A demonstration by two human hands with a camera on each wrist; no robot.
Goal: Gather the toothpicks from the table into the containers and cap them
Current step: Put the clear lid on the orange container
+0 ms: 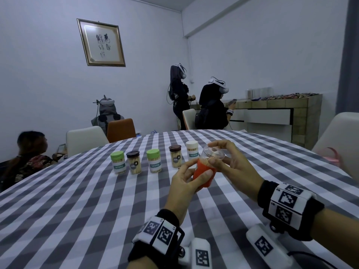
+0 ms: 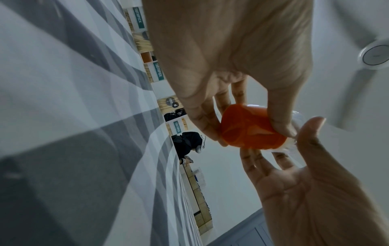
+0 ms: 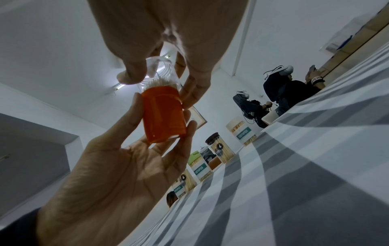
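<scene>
Your left palm (image 1: 183, 186) hides the orange jar's (image 1: 204, 174) base in the head view. Your right fingers (image 3: 195, 79) cover part of the clear cap (image 3: 156, 70); whether it is seated cannot be told. At 10 o'clock, your left hand (image 2: 221, 50) cuts off the capped jars (image 2: 156, 73). Small label print is unreadable.

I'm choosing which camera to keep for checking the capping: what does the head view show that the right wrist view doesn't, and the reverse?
Only the head view shows all five capped jars in their row, from the green-lidded jar to the white-lidded jar.

Only the right wrist view shows toothpick tips inside the clear cap.

Both show the left hand holding the orange container and the right hand gripping the cap.
</scene>
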